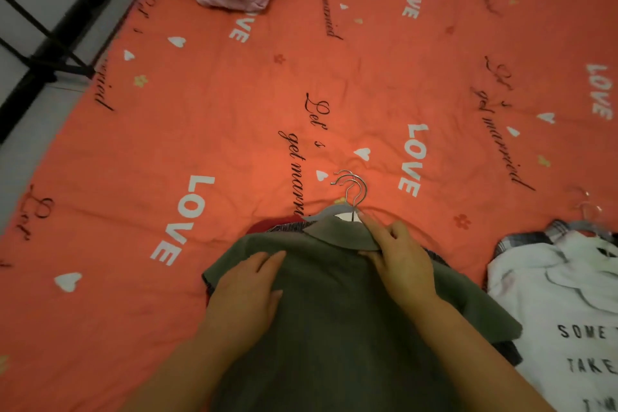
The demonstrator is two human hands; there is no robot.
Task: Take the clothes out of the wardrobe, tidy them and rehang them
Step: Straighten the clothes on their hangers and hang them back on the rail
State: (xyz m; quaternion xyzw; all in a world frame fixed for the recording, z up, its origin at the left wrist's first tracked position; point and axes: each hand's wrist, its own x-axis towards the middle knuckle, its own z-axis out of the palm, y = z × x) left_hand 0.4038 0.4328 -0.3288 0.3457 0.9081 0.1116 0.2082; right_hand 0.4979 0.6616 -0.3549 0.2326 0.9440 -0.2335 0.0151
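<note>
In the head view, a green shirt (334, 311) lies front-up at the near middle of the red sheet (234, 110), on top of a small pile of other clothes whose red and striped edges show at its far-left side. It is already on a hanger; several metal hooks (351, 186) stack together just beyond the collar (337, 232).

The left hand (247, 284) rests flat on the shirt's left shoulder, fingers straight and pressing. The right hand (398, 254) is at the collar, fingers laid along its right edge and thumb at its lower edge; whether it pinches the cloth I cannot tell.

A white shirt (551, 294), also on a hanger, lies near right.

This looks like the tidying step: smoothing shoulder and collar. Next, probably, grasp one hook alone, lift without dragging the pile, and carry the shirt to the wardrobe.
</note>
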